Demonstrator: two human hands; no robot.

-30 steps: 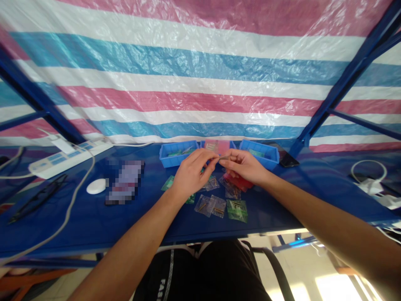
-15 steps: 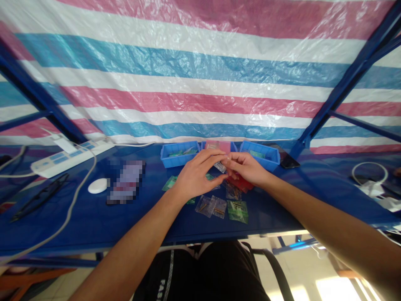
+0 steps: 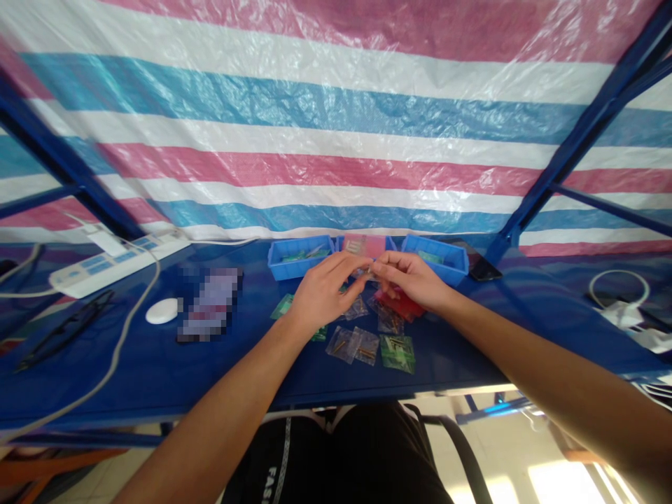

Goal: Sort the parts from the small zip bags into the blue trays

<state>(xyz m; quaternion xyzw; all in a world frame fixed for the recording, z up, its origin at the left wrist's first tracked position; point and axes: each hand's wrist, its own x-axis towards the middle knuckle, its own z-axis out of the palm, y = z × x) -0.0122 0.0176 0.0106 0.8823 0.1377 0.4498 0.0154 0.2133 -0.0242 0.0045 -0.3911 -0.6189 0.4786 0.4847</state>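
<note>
My left hand [image 3: 326, 290] and my right hand [image 3: 412, 278] meet above the desk with fingertips nearly touching. Between them is a small clear plastic bag [image 3: 372, 276], mostly hidden by the fingers. Both hands are closed in a pinch on it. Under my right hand lies a red bag [image 3: 402, 305], beside a clear bag with brass-coloured pieces [image 3: 389, 320]. Closer to me are two more clear bags, one with a brass-coloured piece [image 3: 341, 344] and one with several pieces [image 3: 366, 346]. A green bag [image 3: 397, 353] lies to their right. Another green bag [image 3: 283, 306] sits left of my left hand.
Three blue bins stand at the back: the left bin [image 3: 278, 269], the middle bin [image 3: 391, 245] with a pinkish bag [image 3: 367, 246], and the right bin [image 3: 451, 271]. A phone [image 3: 486, 268], power strip [image 3: 120, 264], white cable [image 3: 123, 343], glasses [image 3: 68, 332] and white disc [image 3: 162, 311] lie around.
My left thumb has come up against its fingers, closing on the small clear bag. The right hand has shifted slightly left. The other bags lie where they were.
</note>
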